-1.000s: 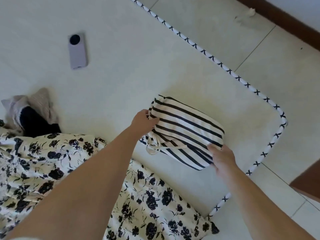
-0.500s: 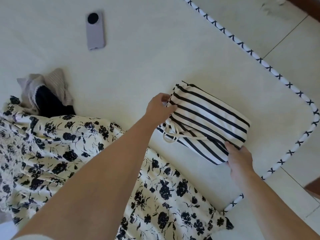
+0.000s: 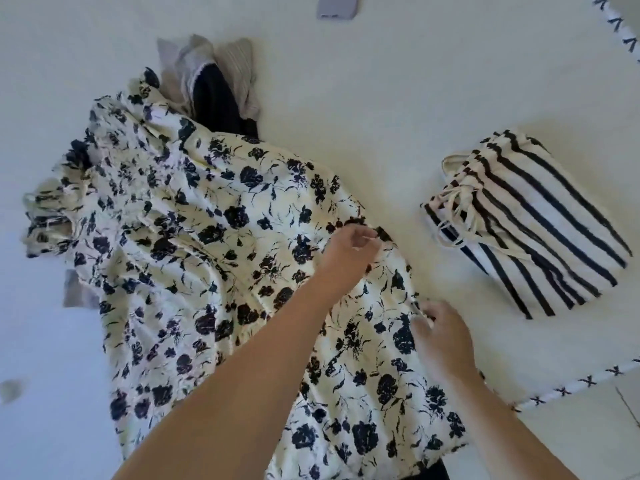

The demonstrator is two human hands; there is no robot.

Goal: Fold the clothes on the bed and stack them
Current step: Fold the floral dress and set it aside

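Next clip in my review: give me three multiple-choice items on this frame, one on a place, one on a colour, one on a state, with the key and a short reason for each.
1. Where does the striped garment lie relative to the floral dress?
A. on top of it
B. to its right, apart from it
C. under it

2. What colour are the flowers on the dress?
A. red
B. green
C. dark navy to black

3. What state is the striped garment in?
A. folded into a compact bundle
B. spread out flat
C. held up in the air

Key:
1 B, bare bed shows between the two.
2 C, dark blooms on a cream ground.
3 A, it sits as a layered bundle with no hand on it; the left hand and right hand are both at the dress's edge.
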